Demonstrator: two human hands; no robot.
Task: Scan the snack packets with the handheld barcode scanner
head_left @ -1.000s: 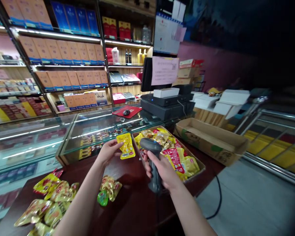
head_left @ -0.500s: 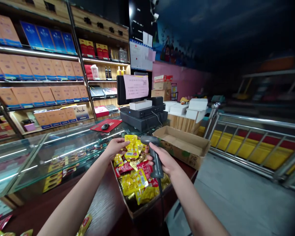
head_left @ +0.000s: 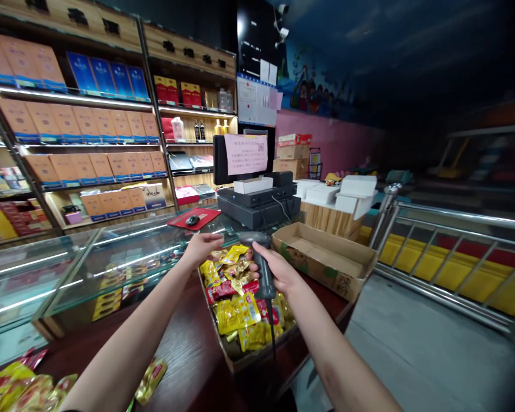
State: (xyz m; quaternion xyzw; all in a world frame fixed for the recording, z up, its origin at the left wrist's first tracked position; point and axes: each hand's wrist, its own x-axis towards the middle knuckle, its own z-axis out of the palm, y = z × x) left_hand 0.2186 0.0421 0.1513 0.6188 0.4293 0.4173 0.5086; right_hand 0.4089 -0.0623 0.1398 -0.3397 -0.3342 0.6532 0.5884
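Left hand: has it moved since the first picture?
Yes: judged against the snack box, the left hand has moved right, from beside it to its far left corner.

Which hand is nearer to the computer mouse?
Left. The left hand is just this side of the mouse; the right hand, around the scanner, is farther off to the right.

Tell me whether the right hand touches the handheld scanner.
Touching. The head view shows the right hand wrapped around the grip of the handheld scanner.
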